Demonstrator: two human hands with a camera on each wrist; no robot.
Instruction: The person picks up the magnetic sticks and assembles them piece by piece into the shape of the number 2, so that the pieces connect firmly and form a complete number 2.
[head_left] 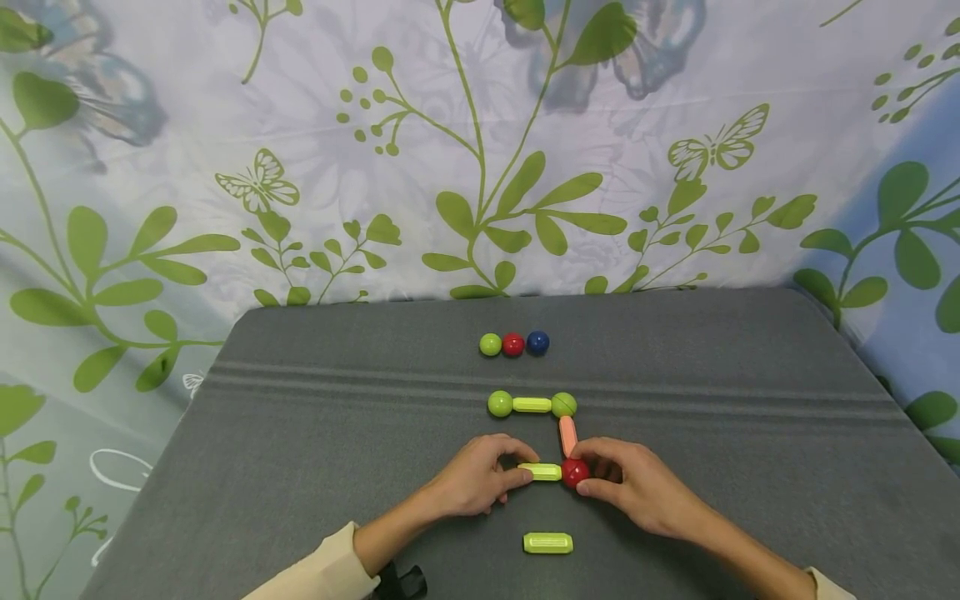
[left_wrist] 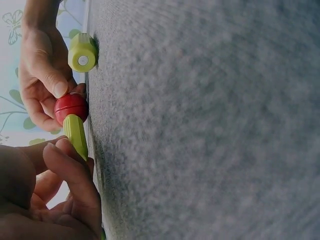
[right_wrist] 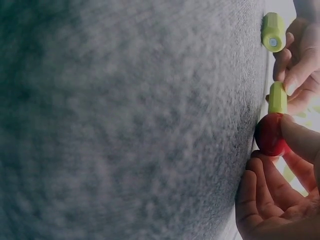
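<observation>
My left hand (head_left: 480,479) pinches the left end of a yellow-green rod (head_left: 545,472) between thumb and fingers. The rod's other end meets a red ball (head_left: 576,472), which my right hand (head_left: 637,483) holds by thumb and fingertips. From the red ball a salmon-pink rod (head_left: 567,435) leads up to a green ball (head_left: 564,405). Another yellow-green rod (head_left: 532,405) joins that ball to a second green ball (head_left: 500,404) on the left. In the left wrist view the red ball (left_wrist: 71,109) shows a groove round it, and the rod (left_wrist: 75,136) touches it.
A loose yellow-green rod (head_left: 547,543) lies nearer me, with a round silvery spot in its end. Farther back a green ball (head_left: 491,345), a red ball (head_left: 513,345) and a blue ball (head_left: 537,342) sit in a row on the grey cloth-covered table (head_left: 337,400). A patterned curtain hangs behind.
</observation>
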